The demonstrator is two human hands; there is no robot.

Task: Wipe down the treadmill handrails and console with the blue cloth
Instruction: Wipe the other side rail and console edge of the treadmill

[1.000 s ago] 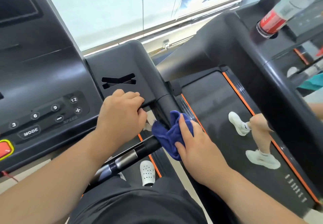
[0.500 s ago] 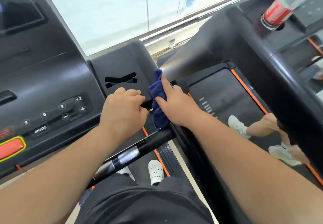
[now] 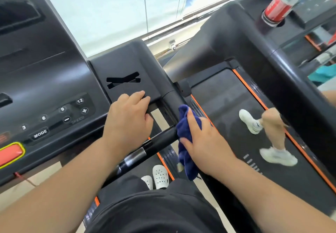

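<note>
So I've got my right hand [image 3: 205, 141] pressed flat over the blue cloth [image 3: 185, 141], fingers spread and wrapped over it, pinning it against the side handrail [image 3: 171, 98] right where the short crossbar [image 3: 160, 140] meets it. The cloth is bunched up under my palm, with one lump poking out past my fingertips toward the console [image 3: 54, 80] and a loose tail hanging down below my wrist. So it's basically sandwiched between my hand and the rail, on the rail's outer side.

My left hand [image 3: 127, 120] has no cloth in it. It's curled over the lower edge of the console's side panel [image 3: 131, 74], fingers bent around the lip, just beside the rail and a little apart from the cloth.

The speed buttons [image 3: 72, 111] sit on the console further over from my left hand, and the red stop button [image 3: 11, 152] is at the console's far edge. Past the rail, on the next treadmill [image 3: 227, 109], someone's legs [image 3: 272, 123] in white sneakers are blurry.
</note>
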